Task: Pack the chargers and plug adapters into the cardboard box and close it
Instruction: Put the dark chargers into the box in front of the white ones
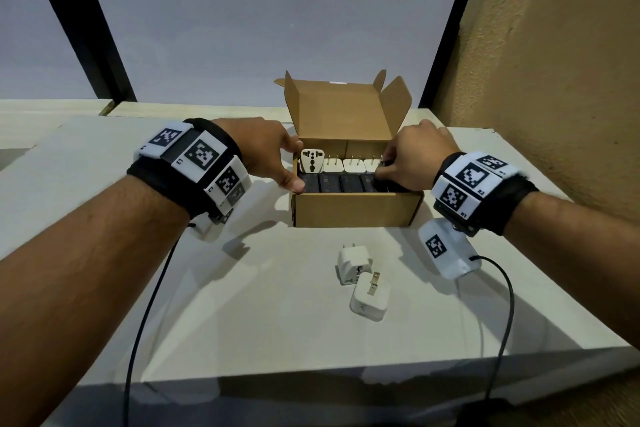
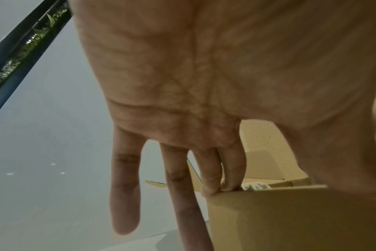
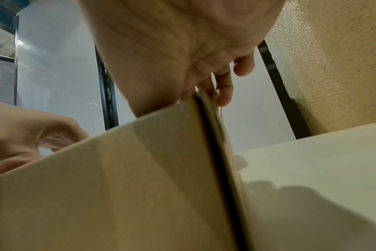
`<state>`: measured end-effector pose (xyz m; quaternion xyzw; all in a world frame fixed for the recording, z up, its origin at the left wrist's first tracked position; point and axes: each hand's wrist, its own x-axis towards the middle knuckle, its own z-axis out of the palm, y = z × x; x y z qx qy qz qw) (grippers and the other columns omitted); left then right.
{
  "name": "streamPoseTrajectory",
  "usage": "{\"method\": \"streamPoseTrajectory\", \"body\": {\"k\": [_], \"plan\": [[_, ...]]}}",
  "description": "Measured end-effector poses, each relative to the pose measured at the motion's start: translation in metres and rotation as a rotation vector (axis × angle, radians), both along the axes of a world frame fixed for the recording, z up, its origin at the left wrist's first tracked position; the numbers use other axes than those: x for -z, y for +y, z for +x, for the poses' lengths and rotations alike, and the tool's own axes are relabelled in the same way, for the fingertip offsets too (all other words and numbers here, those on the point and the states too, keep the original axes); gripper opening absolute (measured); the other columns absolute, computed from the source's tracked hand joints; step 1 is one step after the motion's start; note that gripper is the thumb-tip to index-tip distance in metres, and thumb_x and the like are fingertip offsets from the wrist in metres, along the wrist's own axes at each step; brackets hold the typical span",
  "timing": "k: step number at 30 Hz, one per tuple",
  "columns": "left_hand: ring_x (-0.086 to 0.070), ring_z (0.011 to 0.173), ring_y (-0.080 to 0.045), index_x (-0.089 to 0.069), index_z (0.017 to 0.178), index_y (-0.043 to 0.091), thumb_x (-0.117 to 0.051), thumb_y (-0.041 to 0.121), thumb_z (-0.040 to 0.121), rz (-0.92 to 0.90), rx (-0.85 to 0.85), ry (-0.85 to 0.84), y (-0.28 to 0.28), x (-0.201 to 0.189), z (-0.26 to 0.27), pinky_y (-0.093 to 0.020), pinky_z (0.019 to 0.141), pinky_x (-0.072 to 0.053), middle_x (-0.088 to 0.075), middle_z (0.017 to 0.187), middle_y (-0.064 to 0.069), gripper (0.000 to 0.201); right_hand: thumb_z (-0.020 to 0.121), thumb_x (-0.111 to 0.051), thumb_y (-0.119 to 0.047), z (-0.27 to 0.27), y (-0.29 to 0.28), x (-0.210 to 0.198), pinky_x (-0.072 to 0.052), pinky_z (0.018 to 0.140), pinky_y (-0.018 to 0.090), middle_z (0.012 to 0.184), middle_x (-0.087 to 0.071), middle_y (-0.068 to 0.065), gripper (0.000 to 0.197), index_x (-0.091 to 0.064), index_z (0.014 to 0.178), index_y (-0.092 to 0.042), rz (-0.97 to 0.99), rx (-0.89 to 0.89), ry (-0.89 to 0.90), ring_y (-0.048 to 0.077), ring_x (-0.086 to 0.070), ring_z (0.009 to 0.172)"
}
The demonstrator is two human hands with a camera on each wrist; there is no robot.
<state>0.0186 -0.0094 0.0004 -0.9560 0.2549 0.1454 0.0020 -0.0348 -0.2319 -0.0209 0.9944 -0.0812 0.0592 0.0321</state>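
**Prongs up, lid open, two chargers not yet packed**

Your cardboard box (image 1: 356, 208) stands open on the tabletop (image 1: 263, 315), its lid upright at the far side. Inside, along the near wall, runs a row of black chargers (image 1: 349, 183); behind them a row of white chargers (image 1: 353, 166) stands with prongs pointing up, and at the box's left end sits a white plug adapter (image 1: 311, 161), socket face toward you.

Your right hand (image 1: 412, 163) is at the box's right end with its fingers curled down onto the last black charger there; whether it grips that piece or only presses it, you cannot tell from these views. Your left hand (image 1: 273, 152) steadies the box's left wall, fingers over the rim (image 2: 225, 191) and thumb at the near corner.

Here is what can go wrong. If you push hard on the right end, the tight row may buckle and lift a neighbour out of line. The upright prongs sit close to the level of the rim, so the lid may catch on them and refuse to shut flat. Let go with the left hand and the light box will likely slide across the tabletop.

Two white chargers (image 1: 362, 276) lie in front of the box, touching each other. Free space inside looks scarce; forcing them in could bend prongs or bulge the walls.
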Motion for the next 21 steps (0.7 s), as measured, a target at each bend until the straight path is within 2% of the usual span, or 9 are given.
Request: {"method": "streamPoseTrajectory", "body": {"k": [3,7,11,21], "plan": [[-0.041,0.132,-0.023,-0.031,0.146,0.029,-0.064,0.064,0.070,-0.003,0.002,-0.002,0.000,0.000,-0.001,-0.037,0.107,-0.028,-0.037,0.149,0.007,0.090,0.084,-0.053,-0.052,-0.011,-0.002,0.008,-0.029,0.101,0.044,0.122,-0.048,0.003,0.037,-0.074,0.098,-0.025,-0.007,-0.017,0.027,0.029,-0.035,0.120],[-0.042,0.131,-0.023,-0.032,0.145,0.031,-0.063,0.067,0.067,-0.003,0.002,-0.007,0.001,0.002,0.000,-0.038,0.107,-0.029,-0.037,0.149,0.010,0.092,0.092,-0.036,-0.036,-0.019,-0.010,0.012,-0.022,0.102,0.044,0.133,-0.041,0.001,0.039,-0.070,0.108,-0.026,0.082,-0.033,0.081,0.027,-0.027,0.126],[-0.043,0.130,-0.022,-0.032,0.144,0.034,-0.063,0.073,0.061,0.011,-0.001,-0.014,0.002,0.005,0.005,-0.039,0.106,-0.031,-0.037,0.148,0.013,0.097,0.092,-0.039,-0.025,-0.020,-0.016,0.008,-0.018,0.105,0.045,0.141,-0.036,-0.002,0.037,-0.068,0.110,-0.039,0.103,-0.092,0.119,0.026,-0.021,0.133],[-0.043,0.130,-0.022,-0.032,0.145,0.031,-0.064,0.069,0.064,0.020,0.002,0.001,0.001,0.001,0.004,-0.039,0.106,-0.030,-0.034,0.150,0.015,0.095,0.094,-0.034,-0.028,-0.016,-0.021,0.007,-0.013,0.109,0.047,0.150,-0.028,-0.005,0.040,-0.065,0.113,-0.045,0.113,-0.101,0.186,0.025,-0.014,0.138]]}}
